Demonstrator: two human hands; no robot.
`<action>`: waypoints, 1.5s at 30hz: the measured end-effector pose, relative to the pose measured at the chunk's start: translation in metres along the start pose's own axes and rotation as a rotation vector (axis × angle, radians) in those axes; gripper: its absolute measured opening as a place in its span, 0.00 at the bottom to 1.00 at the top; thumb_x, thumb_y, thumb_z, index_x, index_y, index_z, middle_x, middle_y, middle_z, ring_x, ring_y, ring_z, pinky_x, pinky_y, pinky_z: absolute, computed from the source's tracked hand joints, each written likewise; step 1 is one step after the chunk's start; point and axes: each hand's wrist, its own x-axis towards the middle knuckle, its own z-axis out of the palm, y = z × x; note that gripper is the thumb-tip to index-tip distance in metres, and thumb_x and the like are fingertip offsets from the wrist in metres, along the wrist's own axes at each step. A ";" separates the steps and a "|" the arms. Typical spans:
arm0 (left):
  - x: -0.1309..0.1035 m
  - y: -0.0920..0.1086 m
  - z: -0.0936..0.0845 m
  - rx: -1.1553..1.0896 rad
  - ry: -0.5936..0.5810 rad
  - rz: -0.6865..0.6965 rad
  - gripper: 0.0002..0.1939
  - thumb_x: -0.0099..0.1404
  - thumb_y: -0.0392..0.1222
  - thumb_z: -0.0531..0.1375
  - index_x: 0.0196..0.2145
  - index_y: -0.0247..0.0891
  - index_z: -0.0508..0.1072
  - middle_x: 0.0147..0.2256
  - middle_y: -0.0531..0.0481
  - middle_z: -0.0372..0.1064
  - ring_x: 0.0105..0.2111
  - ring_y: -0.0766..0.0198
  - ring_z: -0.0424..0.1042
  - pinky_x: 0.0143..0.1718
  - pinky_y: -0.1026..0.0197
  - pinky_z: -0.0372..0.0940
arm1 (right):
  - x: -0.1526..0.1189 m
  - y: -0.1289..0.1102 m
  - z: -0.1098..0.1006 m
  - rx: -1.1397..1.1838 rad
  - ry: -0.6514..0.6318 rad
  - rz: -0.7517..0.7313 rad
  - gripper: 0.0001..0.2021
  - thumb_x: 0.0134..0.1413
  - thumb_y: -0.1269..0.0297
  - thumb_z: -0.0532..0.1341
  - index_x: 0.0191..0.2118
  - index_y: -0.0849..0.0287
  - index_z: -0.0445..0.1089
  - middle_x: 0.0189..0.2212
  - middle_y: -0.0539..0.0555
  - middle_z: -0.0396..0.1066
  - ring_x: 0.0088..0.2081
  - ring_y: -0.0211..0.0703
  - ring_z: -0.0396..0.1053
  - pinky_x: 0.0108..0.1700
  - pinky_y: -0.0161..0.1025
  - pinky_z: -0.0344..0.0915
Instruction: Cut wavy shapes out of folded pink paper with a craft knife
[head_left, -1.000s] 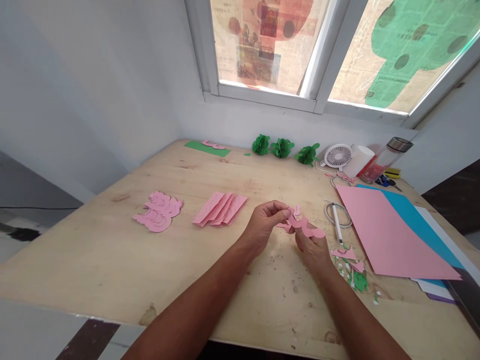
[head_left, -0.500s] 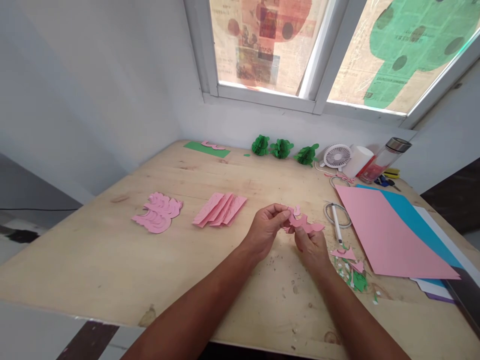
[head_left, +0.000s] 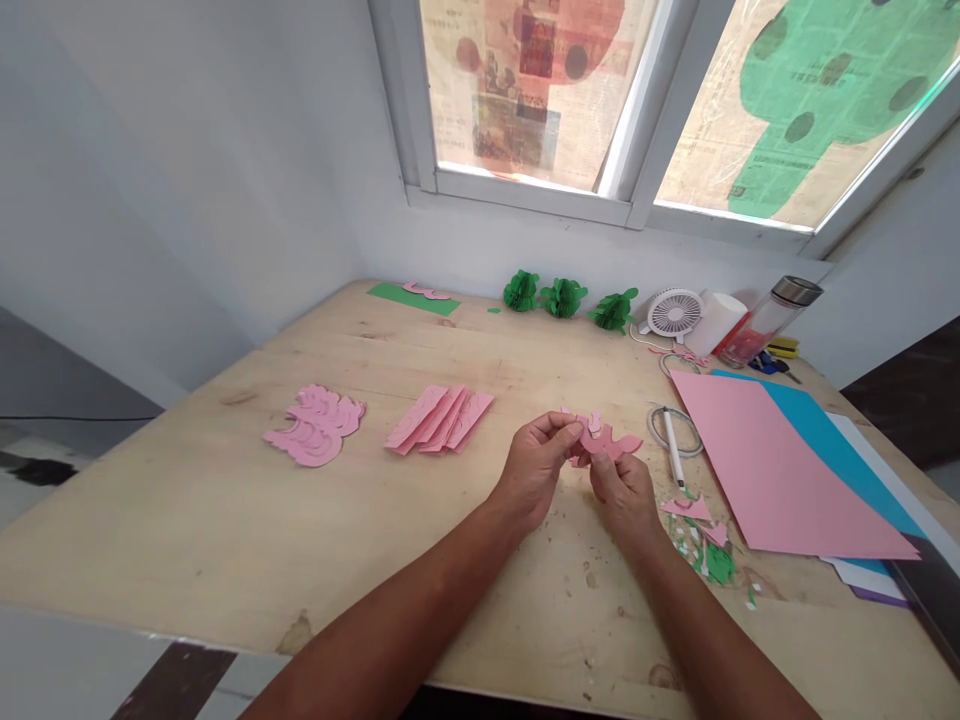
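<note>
A wavy-edged pink paper piece (head_left: 616, 446) is held between my two hands above the wooden table. My left hand (head_left: 534, 465) pinches its left part between thumb and fingers. Around its lower edge, my right hand (head_left: 624, 490) is closed, the thumb on top. Further left lie folded pink paper strips (head_left: 439, 420) with curved lines on them. Beyond those is a stack of scalloped pink cutouts (head_left: 319, 425). Pink and green paper scraps (head_left: 701, 540) lie just right of my right hand.
On the table (head_left: 225, 520), a white pen (head_left: 673, 450), a pink sheet (head_left: 787, 470) and blue paper (head_left: 825, 440) lie right. Along the back stand green paper shapes (head_left: 562, 297), a small fan (head_left: 675, 313) and a bottle (head_left: 769, 322). A green strip (head_left: 405, 298) lies back left.
The pink piece has tilted and shifted slightly left between my fingers. My hands have barely moved and keep their hold on it.
</note>
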 end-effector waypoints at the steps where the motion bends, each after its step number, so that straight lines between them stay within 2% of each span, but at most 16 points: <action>1: 0.000 0.000 0.000 0.003 0.001 0.003 0.09 0.51 0.41 0.65 0.24 0.34 0.70 0.22 0.52 0.65 0.24 0.68 0.62 0.29 0.61 0.57 | 0.000 0.000 0.000 -0.014 0.003 0.010 0.19 0.54 0.51 0.54 0.23 0.62 0.64 0.13 0.44 0.48 0.17 0.32 0.44 0.20 0.33 0.41; 11: 0.001 0.001 -0.003 0.059 0.060 0.030 0.08 0.50 0.40 0.65 0.26 0.34 0.71 0.24 0.50 0.67 0.26 0.68 0.64 0.30 0.62 0.58 | -0.001 -0.007 0.000 -0.038 -0.015 0.011 0.19 0.54 0.51 0.53 0.26 0.62 0.66 0.13 0.42 0.45 0.17 0.32 0.42 0.20 0.33 0.40; 18: 0.001 0.000 -0.003 0.037 0.062 0.018 0.08 0.50 0.41 0.65 0.25 0.34 0.71 0.24 0.51 0.66 0.25 0.68 0.62 0.29 0.62 0.58 | 0.000 -0.005 -0.001 -0.064 0.009 0.030 0.19 0.52 0.51 0.54 0.24 0.63 0.67 0.13 0.43 0.48 0.17 0.32 0.45 0.19 0.33 0.41; 26: 0.001 0.001 -0.001 0.018 0.051 0.015 0.09 0.49 0.41 0.65 0.24 0.34 0.71 0.24 0.51 0.66 0.25 0.69 0.61 0.29 0.62 0.58 | -0.001 -0.007 0.000 -0.074 0.017 0.005 0.18 0.53 0.53 0.54 0.24 0.64 0.67 0.13 0.43 0.47 0.17 0.32 0.44 0.20 0.33 0.41; 45: -0.001 0.002 0.001 -0.021 0.019 -0.011 0.09 0.50 0.41 0.65 0.24 0.33 0.71 0.23 0.51 0.66 0.24 0.68 0.62 0.29 0.61 0.58 | -0.002 -0.010 0.001 -0.072 0.035 0.016 0.21 0.53 0.50 0.54 0.26 0.65 0.69 0.13 0.43 0.48 0.17 0.32 0.45 0.20 0.32 0.43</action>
